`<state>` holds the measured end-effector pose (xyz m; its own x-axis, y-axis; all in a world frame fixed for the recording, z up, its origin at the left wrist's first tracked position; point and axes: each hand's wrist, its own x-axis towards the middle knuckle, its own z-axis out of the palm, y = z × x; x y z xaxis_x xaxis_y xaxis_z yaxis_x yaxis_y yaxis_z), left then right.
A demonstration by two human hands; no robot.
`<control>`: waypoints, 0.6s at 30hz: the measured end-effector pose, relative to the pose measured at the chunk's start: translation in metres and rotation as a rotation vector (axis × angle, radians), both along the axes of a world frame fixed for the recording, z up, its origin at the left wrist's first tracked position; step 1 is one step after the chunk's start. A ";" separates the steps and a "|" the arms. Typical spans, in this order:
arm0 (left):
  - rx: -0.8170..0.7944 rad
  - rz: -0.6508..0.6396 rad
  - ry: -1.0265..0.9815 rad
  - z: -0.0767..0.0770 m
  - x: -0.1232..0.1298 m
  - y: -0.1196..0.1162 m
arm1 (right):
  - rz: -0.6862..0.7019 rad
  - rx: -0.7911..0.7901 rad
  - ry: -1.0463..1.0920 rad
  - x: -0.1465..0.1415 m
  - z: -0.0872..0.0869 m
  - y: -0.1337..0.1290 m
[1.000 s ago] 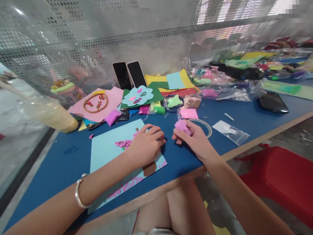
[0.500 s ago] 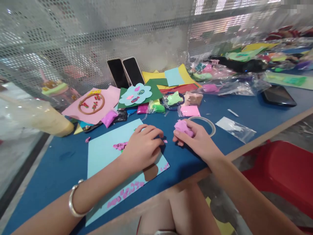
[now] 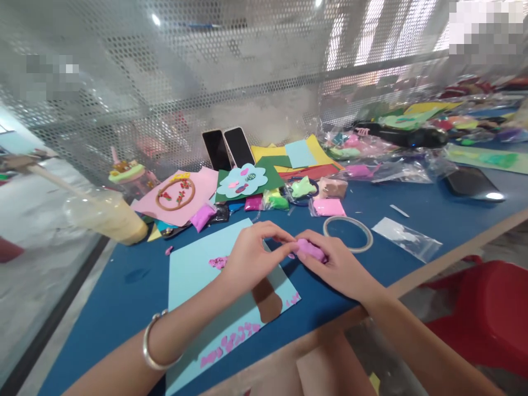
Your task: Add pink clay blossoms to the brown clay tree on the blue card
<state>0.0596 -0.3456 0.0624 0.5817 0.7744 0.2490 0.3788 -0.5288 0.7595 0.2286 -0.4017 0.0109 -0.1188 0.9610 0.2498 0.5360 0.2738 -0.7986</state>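
Note:
A lump of pink-purple clay (image 3: 311, 251) is wrapped in the fingers of my right hand (image 3: 339, 265), just right of the light blue sheet. My left hand (image 3: 256, 254) reaches over that sheet (image 3: 193, 291), its thumb and forefinger pinched on the left end of the lump. The sheet carries a brown clay shape (image 3: 269, 302), a small pink clay cluster (image 3: 218, 262) partly covered by my left hand, and flattened pink bits (image 3: 231, 341) along its near edge.
A tape roll (image 3: 370, 236) and a plastic bag (image 3: 406, 239) lie to the right. Behind are clay packets (image 3: 329, 207), two phones (image 3: 240, 147) and coloured papers. A drink cup (image 3: 107, 217) leans at the left; a red chair (image 3: 490, 313) stands at the right.
My left hand has moved from above the sheet to the clay, its thumb and forefinger now closed on it. The view has tilted up, so things appear lower.

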 end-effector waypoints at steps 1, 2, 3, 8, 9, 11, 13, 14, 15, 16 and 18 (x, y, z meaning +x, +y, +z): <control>0.007 0.003 0.009 0.000 -0.001 0.000 | -0.001 -0.001 -0.009 0.000 0.000 0.000; 0.017 0.002 0.021 0.000 -0.001 0.000 | -0.003 -0.002 -0.017 -0.001 -0.001 0.000; 0.027 0.000 0.034 0.000 -0.002 0.000 | -0.003 -0.004 -0.023 -0.001 -0.001 0.000; 0.018 -0.012 0.072 -0.002 -0.003 0.001 | -0.021 -0.005 -0.048 -0.002 0.000 0.000; 0.001 -0.012 0.062 -0.002 -0.002 0.001 | -0.029 -0.002 -0.049 -0.001 0.000 0.001; -0.065 -0.002 0.032 -0.003 -0.002 0.004 | -0.043 0.003 -0.039 0.000 0.000 0.001; -0.180 0.038 -0.001 -0.004 -0.002 0.008 | -0.069 0.005 -0.018 0.001 -0.001 0.001; -0.241 0.071 -0.021 -0.005 -0.003 0.010 | -0.087 0.002 -0.006 0.002 -0.001 0.001; -0.291 0.109 -0.046 -0.006 -0.004 0.013 | -0.107 -0.003 0.008 0.003 -0.002 0.001; -0.328 0.145 -0.074 -0.007 -0.005 0.016 | -0.129 -0.009 0.022 0.004 -0.002 0.001; -0.363 0.195 -0.129 -0.009 -0.007 0.020 | -0.170 -0.017 0.051 0.004 -0.003 0.001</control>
<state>0.0523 -0.3252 0.0535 0.3979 0.9174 0.0010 0.3348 -0.1462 0.9309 0.2330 -0.4004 0.0079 0.0578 0.9703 0.2349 0.5318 0.1692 -0.8298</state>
